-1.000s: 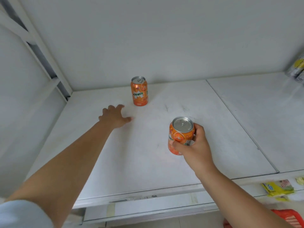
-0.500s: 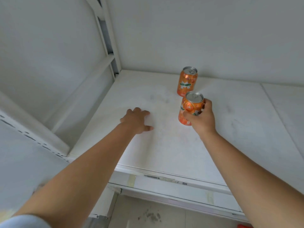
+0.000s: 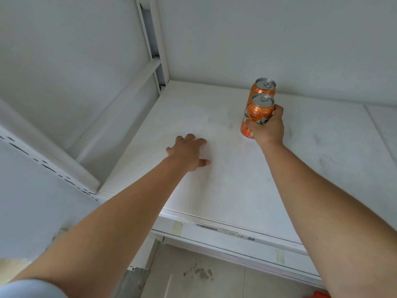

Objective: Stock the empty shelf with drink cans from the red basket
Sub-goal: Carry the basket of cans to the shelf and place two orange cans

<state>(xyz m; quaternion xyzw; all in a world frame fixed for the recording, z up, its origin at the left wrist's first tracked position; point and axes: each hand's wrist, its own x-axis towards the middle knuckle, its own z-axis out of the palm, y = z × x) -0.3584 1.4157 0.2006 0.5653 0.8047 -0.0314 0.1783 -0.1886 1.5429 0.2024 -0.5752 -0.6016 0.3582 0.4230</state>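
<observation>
White shelf [image 3: 236, 186]: my right hand [image 3: 268, 130] clasps an upright orange can [image 3: 256, 114], the standing can [image 3: 263, 88] just beyond at twelve o'clock; my left hand [image 3: 189, 153] rests splayed, empty.

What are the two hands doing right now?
Left hand: open, empty, fingers spread on the shelf.
Right hand: closed around an orange can.

This looks like a shop. A big white metal shelf [image 3: 225, 168] fills the view, the kind stores use. Its left post [image 3: 49, 168] has rows of little slots for hooks. The near edge has a price strip [image 3: 214, 230] with a tiny barcode sticker (too small to read). Two orange drink cans [image 3: 257, 115] are at the far right.
</observation>
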